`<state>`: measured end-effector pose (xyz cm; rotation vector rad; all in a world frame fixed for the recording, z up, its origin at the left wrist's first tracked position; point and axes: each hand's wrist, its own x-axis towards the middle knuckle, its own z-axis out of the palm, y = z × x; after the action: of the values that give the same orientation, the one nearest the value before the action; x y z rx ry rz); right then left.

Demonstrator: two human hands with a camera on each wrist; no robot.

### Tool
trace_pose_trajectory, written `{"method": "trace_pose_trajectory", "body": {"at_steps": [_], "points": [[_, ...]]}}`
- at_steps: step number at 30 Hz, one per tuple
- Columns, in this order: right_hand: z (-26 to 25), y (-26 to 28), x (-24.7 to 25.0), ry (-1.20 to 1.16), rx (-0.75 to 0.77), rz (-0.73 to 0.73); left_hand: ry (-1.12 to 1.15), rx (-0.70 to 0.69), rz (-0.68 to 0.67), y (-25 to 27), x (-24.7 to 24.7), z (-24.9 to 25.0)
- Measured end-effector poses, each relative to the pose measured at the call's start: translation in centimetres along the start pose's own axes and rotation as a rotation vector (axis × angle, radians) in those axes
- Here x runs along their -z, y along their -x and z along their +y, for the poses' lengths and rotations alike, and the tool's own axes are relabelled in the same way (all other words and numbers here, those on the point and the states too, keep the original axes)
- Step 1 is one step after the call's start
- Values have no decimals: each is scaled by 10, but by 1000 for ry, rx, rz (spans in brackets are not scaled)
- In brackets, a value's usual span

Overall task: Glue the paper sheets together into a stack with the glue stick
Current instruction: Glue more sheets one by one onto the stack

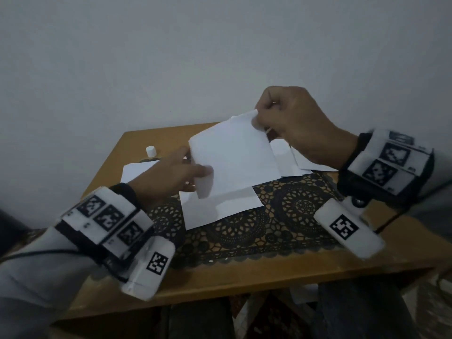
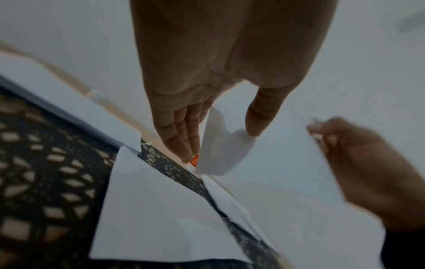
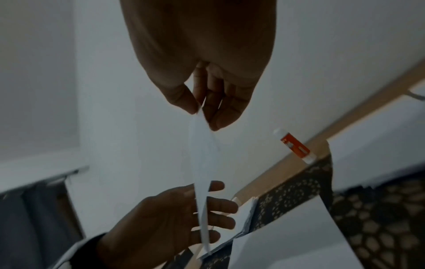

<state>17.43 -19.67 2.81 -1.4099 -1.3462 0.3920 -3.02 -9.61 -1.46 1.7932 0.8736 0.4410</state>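
Observation:
I hold a white paper sheet (image 1: 234, 157) in the air over the table. My right hand (image 1: 259, 118) pinches its upper right corner between thumb and fingers (image 3: 197, 111). My left hand (image 1: 195, 170) has the sheet's lower left edge between thumb and straight fingers (image 2: 230, 145), and the paper curls there. Another sheet (image 1: 220, 206) lies flat on the black lace mat (image 1: 281, 216) under the held one. The orange and white glue stick (image 3: 295, 145) lies near the table's far edge; only an orange bit of it (image 2: 194, 161) shows past my left fingertips.
More loose sheets lie at the back left (image 1: 137, 170) and back right (image 1: 293, 157) of the small wooden table (image 1: 244, 272). A small white cap (image 1: 151, 151) stands at the back left. A pale wall rises close behind the table.

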Motion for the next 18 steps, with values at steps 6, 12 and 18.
{"method": "trace_pose_trajectory", "body": {"at_steps": [6, 12, 18], "points": [[28, -3, -2, -201, -441, -166, 225, 43, 173, 4, 13, -5], [47, 3, -7, -257, -601, -258, 165, 82, 242, 2, 18, -22], [59, 5, -13, -196, -674, -406, 180, 87, 279, 2, 13, -28]]}}
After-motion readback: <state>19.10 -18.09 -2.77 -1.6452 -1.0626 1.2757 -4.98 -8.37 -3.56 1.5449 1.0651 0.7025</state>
